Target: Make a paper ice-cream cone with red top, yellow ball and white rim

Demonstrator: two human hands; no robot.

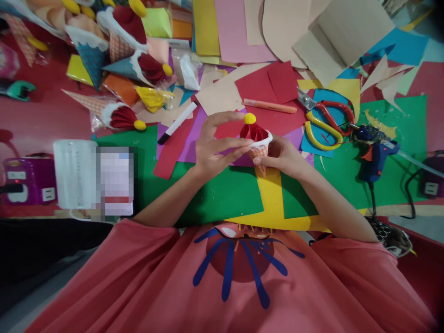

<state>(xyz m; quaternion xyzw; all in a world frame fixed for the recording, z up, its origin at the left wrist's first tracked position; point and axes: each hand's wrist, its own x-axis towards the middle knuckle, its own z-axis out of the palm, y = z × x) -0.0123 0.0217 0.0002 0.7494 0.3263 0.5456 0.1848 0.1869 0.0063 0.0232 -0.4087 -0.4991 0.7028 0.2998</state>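
A paper ice cream cone (pixel 260 151) with an orange checked wrapper, white wavy rim, pleated red top and yellow ball (pixel 249 119) is held upright, slightly tilted, in front of me. My right hand (pixel 282 157) grips its lower part from the right, thumb across the front. From the left, my left hand (pixel 213 148) pinches the cone's rim, while its raised index finger reaches toward the yellow ball. Whether that finger touches the ball I cannot tell. Beneath both hands lie coloured sheets, including a green sheet (pixel 222 196) and a yellow one (pixel 272 192).
Finished-looking paper cones (pixel 88 48) crowd the upper left. Scissors (pixel 324 115) and a blue glue gun (pixel 374 157) lie at right, with a cord toward me. A black-and-white marker (pixel 176 122), an orange pen (pixel 269 106), a phone (pixel 116 180) and a purple power socket (pixel 29 178) surround the work.
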